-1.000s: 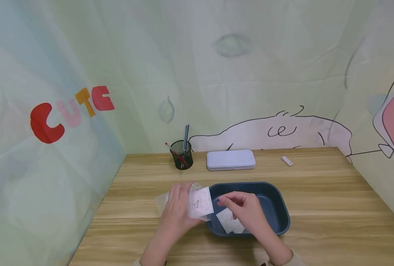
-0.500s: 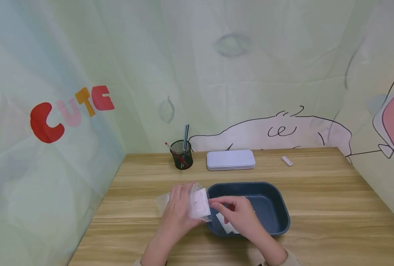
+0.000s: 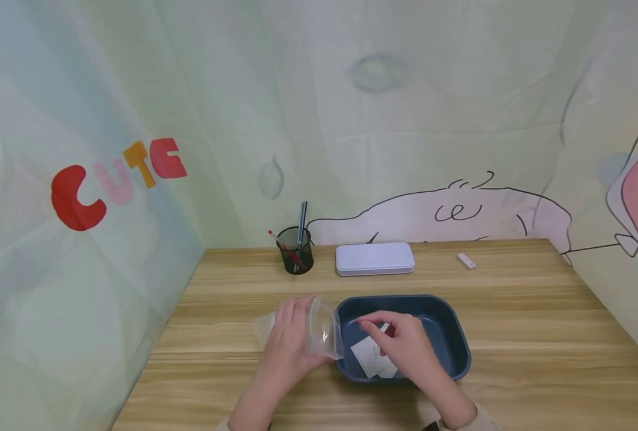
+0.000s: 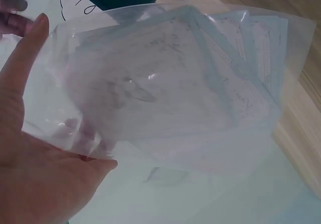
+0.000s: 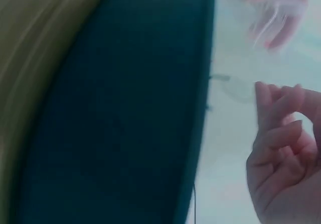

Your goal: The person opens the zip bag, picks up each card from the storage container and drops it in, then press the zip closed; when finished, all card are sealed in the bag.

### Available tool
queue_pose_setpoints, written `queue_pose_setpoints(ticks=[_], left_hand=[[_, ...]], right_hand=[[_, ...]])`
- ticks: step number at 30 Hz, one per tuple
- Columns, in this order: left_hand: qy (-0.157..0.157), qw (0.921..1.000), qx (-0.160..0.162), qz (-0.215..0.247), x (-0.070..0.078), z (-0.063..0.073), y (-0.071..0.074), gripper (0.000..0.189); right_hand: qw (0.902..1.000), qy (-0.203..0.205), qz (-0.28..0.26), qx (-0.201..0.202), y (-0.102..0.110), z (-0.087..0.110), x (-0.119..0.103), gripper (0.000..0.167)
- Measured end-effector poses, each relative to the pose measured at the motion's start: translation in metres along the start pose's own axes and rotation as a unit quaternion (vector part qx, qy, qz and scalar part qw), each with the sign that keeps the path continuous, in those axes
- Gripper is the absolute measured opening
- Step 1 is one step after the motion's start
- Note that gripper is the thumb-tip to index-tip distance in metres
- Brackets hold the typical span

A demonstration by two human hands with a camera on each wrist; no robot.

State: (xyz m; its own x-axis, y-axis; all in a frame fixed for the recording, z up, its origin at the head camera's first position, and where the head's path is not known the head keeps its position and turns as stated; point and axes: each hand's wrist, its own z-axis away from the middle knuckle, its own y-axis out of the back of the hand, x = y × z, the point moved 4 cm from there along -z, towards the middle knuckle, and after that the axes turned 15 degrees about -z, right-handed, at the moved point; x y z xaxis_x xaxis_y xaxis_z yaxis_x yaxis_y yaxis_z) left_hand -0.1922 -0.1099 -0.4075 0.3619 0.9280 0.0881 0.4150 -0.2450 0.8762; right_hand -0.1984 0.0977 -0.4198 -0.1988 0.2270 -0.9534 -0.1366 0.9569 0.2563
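Note:
My left hand (image 3: 289, 338) grips a clear plastic bag (image 3: 324, 329) at the left end of a dark blue bin, the bag's mouth facing the bin. Printed cards or flat packets with pale blue borders (image 4: 150, 78) lie stacked inside the bag in the left wrist view. Over the bin (image 3: 448, 353) is my right hand (image 3: 405, 344), its thumb and fingertips drawn together. Nothing shows between those fingers in the right wrist view. White paper pieces (image 3: 367, 357) lie on the bin's floor, partly hidden under the right hand.
At the back of the wooden table (image 3: 540, 335) stand a black mesh cup (image 3: 296, 254) with pens and a white flat case (image 3: 375, 259). A small white block (image 3: 465, 261) lies to their right. Printed cloth (image 3: 319, 120) hangs behind.
The white card at the bag's mouth is gone from there. My right hand has reached left to the bag, then moved back right over the bin. The left hand stays in place.

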Motion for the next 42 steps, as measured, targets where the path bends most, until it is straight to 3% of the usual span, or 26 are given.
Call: queue_pose_setpoints(ticks=[3, 8, 13, 19, 23, 28, 37, 42], left_hand=[[-0.001, 1.0, 0.006, 0.003, -0.002, 0.0, 0.0, 0.112], [0.0, 0.9999, 0.009, 0.006, -0.004, 0.001, 0.0, 0.113], [-0.001, 0.9999, 0.011, 0.006, -0.004, 0.001, 0.0, 0.114], [-0.001, 0.9999, 0.009, 0.008, -0.005, 0.002, 0.0, 0.114], [-0.005, 0.9999, 0.015, 0.004, -0.007, 0.001, 0.0, 0.114], [-0.012, 0.9998, 0.014, 0.001, -0.008, 0.001, -0.001, 0.114], [-0.04, 0.9987, 0.029, -0.01, -0.008, 0.001, 0.0, 0.109], [-0.045, 0.9985, 0.03, -0.011, -0.008, 0.0, 0.001, 0.107]], right_hand=[[0.9936, -0.011, 0.107, 0.036, 0.014, -0.002, 0.01, 0.011], [0.9666, -0.046, 0.248, 0.045, 0.029, -0.004, 0.034, 0.021], [0.9496, -0.101, 0.296, 0.026, 0.037, -0.003, 0.061, 0.032], [0.9411, -0.138, 0.309, -0.001, 0.033, -0.005, 0.08, 0.053], [0.9394, -0.151, 0.308, -0.006, 0.031, -0.007, 0.084, 0.063], [0.9421, -0.163, 0.293, -0.013, 0.033, -0.008, 0.083, 0.06], [0.9549, -0.177, 0.238, -0.022, 0.039, -0.008, 0.086, 0.043], [0.9711, -0.149, 0.186, 0.0, 0.043, -0.008, 0.077, 0.03]])
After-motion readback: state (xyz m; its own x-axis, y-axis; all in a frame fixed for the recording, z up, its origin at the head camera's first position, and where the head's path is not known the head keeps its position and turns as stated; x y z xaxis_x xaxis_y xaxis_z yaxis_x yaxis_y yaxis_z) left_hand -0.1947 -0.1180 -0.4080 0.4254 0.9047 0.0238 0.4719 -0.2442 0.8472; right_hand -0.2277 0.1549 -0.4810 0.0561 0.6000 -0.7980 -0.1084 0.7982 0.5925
